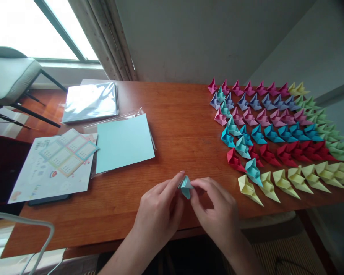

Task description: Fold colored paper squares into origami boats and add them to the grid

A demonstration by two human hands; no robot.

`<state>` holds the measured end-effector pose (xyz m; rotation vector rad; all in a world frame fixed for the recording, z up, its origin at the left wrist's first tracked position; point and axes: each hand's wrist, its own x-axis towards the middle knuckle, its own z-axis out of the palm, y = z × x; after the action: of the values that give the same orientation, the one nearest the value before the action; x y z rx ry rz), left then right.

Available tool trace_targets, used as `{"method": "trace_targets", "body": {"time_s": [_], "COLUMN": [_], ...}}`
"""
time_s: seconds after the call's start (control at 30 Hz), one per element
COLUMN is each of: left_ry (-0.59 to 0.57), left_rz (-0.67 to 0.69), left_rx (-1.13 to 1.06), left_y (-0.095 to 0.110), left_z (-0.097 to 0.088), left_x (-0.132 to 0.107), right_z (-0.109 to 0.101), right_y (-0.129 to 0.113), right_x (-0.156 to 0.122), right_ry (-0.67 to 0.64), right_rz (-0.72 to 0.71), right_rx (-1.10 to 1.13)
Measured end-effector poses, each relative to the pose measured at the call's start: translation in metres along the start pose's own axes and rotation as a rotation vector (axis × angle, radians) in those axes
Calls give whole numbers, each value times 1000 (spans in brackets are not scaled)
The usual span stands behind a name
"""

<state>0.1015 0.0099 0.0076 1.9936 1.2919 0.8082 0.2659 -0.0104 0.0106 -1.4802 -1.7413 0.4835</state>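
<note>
Both hands meet over the near edge of the wooden table (177,114), pinching a small folded piece of light blue paper (185,186). My left hand (159,212) grips its left side with thumb and fingers pressed together. My right hand (216,208) pinches its right side. A stack of light blue paper sheets (123,143) in a clear wrapper lies to the left. On the right, several rows of finished folded paper shapes (275,133) in pink, purple, blue, red, yellow and green cover the table.
A printed instruction sheet (54,164) lies at the left over a dark flat object. A shiny plastic-wrapped pack (90,101) sits behind it. A grey chair (8,76) stands by the window at far left. A white cable (37,236) loops at the bottom left.
</note>
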Motion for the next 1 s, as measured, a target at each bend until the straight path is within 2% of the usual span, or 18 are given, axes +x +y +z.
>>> {"method": "trace_targets", "body": {"time_s": [0.1,0.3,0.4,0.5,0.73,0.87,1.0], "left_ry": [1,3,-4,2,-53,-38,-49], "left_rz": [-108,-421,-511,-548,-517,-461,-459], "left_rx": [-175,-743,-895,-943,-937,-921,-897], "left_y": [0,13,15,14,12,11,13], "left_z": [-2,-8,-7,-3,0,1,1], "left_x": [2,9,9,7,8,8,6], "right_z": [-1,-4,-4,-3,-2,-3,-1], "right_y": [1,5,5,5,6,7,7], "right_x": [-1,-4,-5,-7,-12,-5,-4], "right_ry": [-11,47,60,58,-53,-129,-43], "right_rz": [-31,-90,-139,-70,311,339,391], "right_rx": [24,5,-11,61,384,478,596]}}
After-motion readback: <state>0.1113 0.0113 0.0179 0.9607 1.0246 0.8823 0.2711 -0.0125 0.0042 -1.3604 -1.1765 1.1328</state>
